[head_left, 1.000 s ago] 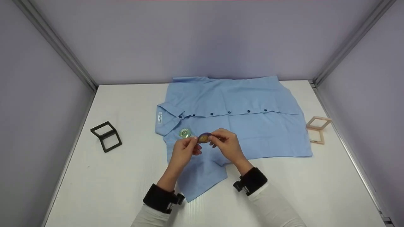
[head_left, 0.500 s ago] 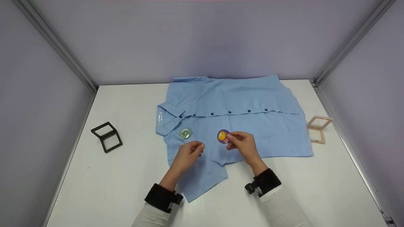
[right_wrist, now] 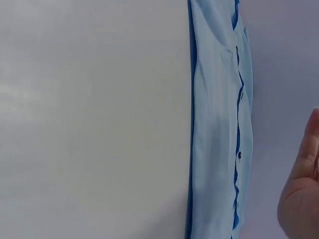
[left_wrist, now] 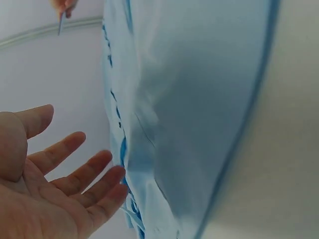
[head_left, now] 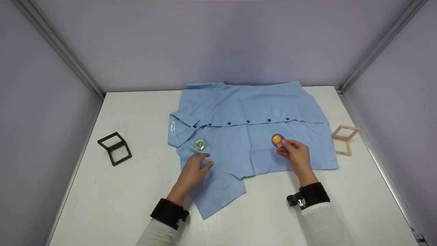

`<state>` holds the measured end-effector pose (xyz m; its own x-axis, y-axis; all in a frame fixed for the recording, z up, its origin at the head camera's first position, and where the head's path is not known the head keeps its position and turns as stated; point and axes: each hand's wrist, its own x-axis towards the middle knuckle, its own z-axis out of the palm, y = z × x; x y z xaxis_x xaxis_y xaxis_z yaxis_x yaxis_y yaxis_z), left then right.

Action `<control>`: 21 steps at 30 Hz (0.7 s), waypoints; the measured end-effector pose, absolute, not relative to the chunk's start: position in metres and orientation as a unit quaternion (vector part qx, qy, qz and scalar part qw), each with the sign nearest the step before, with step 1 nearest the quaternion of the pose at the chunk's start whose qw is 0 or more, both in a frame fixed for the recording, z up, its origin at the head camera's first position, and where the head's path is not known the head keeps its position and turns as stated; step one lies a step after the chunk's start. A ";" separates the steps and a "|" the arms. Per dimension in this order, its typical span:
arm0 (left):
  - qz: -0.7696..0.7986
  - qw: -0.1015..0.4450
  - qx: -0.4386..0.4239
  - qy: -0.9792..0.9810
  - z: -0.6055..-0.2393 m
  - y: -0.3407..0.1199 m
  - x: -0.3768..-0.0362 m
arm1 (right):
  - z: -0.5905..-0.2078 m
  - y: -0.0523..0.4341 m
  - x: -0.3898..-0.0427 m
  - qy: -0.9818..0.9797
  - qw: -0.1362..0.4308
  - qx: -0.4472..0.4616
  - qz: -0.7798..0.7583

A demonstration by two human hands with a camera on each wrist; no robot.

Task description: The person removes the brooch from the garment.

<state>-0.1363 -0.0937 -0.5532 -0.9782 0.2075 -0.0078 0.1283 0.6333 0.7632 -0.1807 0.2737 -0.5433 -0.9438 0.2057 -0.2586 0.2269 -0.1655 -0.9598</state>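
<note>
A light blue short-sleeved shirt (head_left: 222, 147) lies spread on the white table, its collar to the left and a row of dark buttons along its middle. My right hand (head_left: 297, 155) pinches a round purple-and-yellow badge (head_left: 277, 140) between thumb and fingers, above the shirt's lower right part. A round green badge (head_left: 200, 144) is on the shirt just below the collar. Near it, my left hand (head_left: 194, 171) has its fingers spread and holds nothing, as the left wrist view of the hand (left_wrist: 65, 184) also shows. In the right wrist view only part of the right hand (right_wrist: 301, 184) appears.
A black hinged frame (head_left: 115, 148) stands half unfolded on the left of the table. A pale wooden hinged frame (head_left: 343, 140) stands at the right, close to the shirt's hem. Grey walls (head_left: 218, 41) enclose the table at the back and sides.
Both hands held the purple badge earlier; the left let go and spread its fingers, shifting slightly left. My right hand has carried the badge to the right, its printed face now showing.
</note>
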 end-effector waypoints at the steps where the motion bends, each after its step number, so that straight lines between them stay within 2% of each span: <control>1: 0.401 0.045 0.097 0.910 -0.556 -0.096 -0.137 | -0.543 0.280 -0.181 0.645 0.005 0.174 -0.745; 7: 0.306 0.052 0.112 0.944 -0.569 -0.104 -0.138 | -0.539 0.312 -0.180 0.622 -0.016 0.204 -0.756; 21: 0.211 0.098 0.057 0.971 -0.577 -0.119 -0.133 | -0.533 0.363 -0.178 0.563 -0.051 0.259 -0.783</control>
<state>-0.1326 -0.1192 -0.5774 -0.9744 0.1519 -0.1656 0.0693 0.9041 0.4216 -0.1783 0.3631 -0.5331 -0.8603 0.3712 -0.3494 0.2130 -0.3611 -0.9079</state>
